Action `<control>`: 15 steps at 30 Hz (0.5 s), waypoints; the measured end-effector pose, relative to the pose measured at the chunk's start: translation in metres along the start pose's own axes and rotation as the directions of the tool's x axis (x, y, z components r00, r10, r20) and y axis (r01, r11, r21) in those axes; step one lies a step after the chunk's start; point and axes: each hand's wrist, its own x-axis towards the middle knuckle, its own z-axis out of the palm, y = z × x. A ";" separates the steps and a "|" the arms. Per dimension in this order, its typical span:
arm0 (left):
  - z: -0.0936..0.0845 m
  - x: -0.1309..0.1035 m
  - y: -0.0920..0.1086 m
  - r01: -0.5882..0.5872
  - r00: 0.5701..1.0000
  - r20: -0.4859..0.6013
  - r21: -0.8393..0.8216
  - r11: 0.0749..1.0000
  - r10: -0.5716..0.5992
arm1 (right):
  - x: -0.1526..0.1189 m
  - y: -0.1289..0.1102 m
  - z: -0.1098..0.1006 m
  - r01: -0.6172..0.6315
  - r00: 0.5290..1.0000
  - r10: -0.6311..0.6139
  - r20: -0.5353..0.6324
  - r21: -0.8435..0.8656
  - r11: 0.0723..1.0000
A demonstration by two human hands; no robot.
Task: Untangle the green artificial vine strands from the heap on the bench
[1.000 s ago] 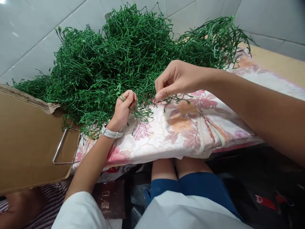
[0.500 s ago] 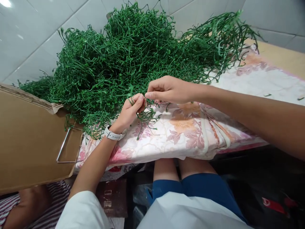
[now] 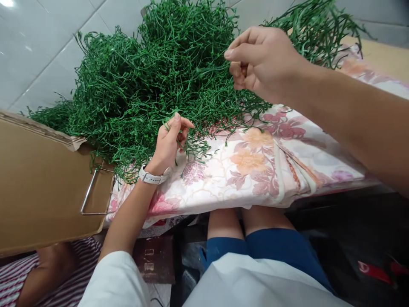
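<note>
A big heap of thin green plastic stems [image 3: 179, 64] lies on the floral cloth [image 3: 220, 183]. At the heap's front edge is my left hand [image 3: 171, 138], a white watch [image 3: 153, 175] on its wrist. Its fingers are curled around a few green stems, whose tips hang out to the right. My right hand [image 3: 258, 62] is raised over the right part of the heap. Its thumb and forefinger are pinched together, and anything between them is too small to make out.
On the left stands a cardboard box [image 3: 47, 183] with a metal wire frame [image 3: 91, 192] by its edge. Longer green strands [image 3: 319, 30] lie at the back right. Behind rises a tiled wall [image 3: 41, 42]. A person's arm [image 3: 47, 268] shows at bottom left.
My right hand has left my left hand and moved up and to the right. The fingers of my left hand have loosened a little around the stems.
</note>
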 end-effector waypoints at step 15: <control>-0.005 -0.006 0.011 -0.099 0.985 0.112 -0.243 0.965 0.130 | -0.031 0.051 0.028 0.169 0.726 0.010 0.688 -0.193 0.967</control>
